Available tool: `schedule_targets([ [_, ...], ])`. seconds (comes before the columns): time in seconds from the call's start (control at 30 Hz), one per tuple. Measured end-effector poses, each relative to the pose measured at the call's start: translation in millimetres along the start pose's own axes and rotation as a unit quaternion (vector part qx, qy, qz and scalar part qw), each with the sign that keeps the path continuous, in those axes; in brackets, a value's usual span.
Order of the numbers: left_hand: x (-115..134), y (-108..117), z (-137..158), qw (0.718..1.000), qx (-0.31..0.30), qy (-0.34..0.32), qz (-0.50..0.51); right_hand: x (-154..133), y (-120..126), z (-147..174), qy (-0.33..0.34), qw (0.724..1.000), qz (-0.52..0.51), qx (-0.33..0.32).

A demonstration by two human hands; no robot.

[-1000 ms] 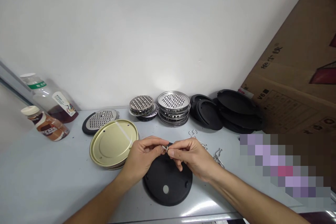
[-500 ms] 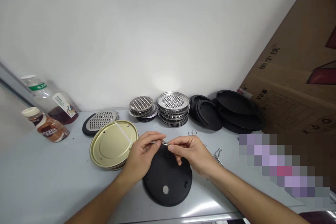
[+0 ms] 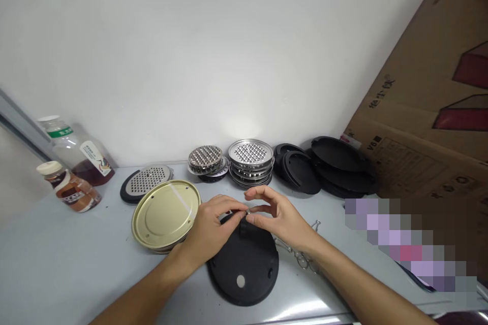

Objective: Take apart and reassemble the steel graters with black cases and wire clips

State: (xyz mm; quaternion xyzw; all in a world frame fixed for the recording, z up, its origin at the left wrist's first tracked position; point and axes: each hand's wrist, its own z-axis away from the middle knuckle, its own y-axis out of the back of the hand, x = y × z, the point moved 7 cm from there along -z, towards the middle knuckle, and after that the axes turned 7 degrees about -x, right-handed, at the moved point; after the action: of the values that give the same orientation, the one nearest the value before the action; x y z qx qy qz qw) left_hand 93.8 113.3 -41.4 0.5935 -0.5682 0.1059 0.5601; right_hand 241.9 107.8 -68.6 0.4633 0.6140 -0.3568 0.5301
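Observation:
My left hand pinches a small shiny metal piece between thumb and fingertips; its exact kind is too small to make out. The thumb and a bent finger of my right hand meet the same piece from the other side, with the index finger lifted. Directly beneath both hands lies a round black plastic disc with a pale round spot and small knobs near its rim. Several bent metal wire pieces lie beside it, partly under my right wrist.
Gold round metal lids are stacked left of the disc. Along the wall stand a black-rimmed grater disc, stacks of metal grater discs and black plastic parts. Two bottles stand far left, a large cardboard box right.
My right index finger has lifted off the metal piece, and the fingertips of both hands have come closer together. The view has shifted slightly.

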Motion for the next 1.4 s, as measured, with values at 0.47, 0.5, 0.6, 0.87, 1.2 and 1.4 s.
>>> schedule_targets([
  [0.47, -43, -19, 10, 0.996, 0.017, 0.09, -0.018, 15, -3, 4, 0.042, 0.946, 0.316, 0.055],
  [0.5, -44, -20, 14, 0.995, 0.021, 0.094, -0.022, 15, -8, 8, 0.069, 0.938, 0.336, 0.054],
  [0.6, -45, -20, 21, 0.994, 0.032, 0.104, -0.031, 17, -24, 10, 0.138, 0.912, 0.386, 0.008],
  [0.87, -49, -14, 15, 0.992, 0.042, 0.105, -0.051, 12, -17, 0, 0.166, 0.902, 0.398, -0.016],
  [1.2, -47, -21, 19, 0.993, 0.04, 0.066, -0.094, 15, -5, 10, 0.155, 0.928, 0.327, 0.089],
  [1.4, -44, -22, 19, 0.993, 0.026, 0.059, -0.098, 19, -8, 6, 0.128, 0.947, 0.285, 0.074],
])
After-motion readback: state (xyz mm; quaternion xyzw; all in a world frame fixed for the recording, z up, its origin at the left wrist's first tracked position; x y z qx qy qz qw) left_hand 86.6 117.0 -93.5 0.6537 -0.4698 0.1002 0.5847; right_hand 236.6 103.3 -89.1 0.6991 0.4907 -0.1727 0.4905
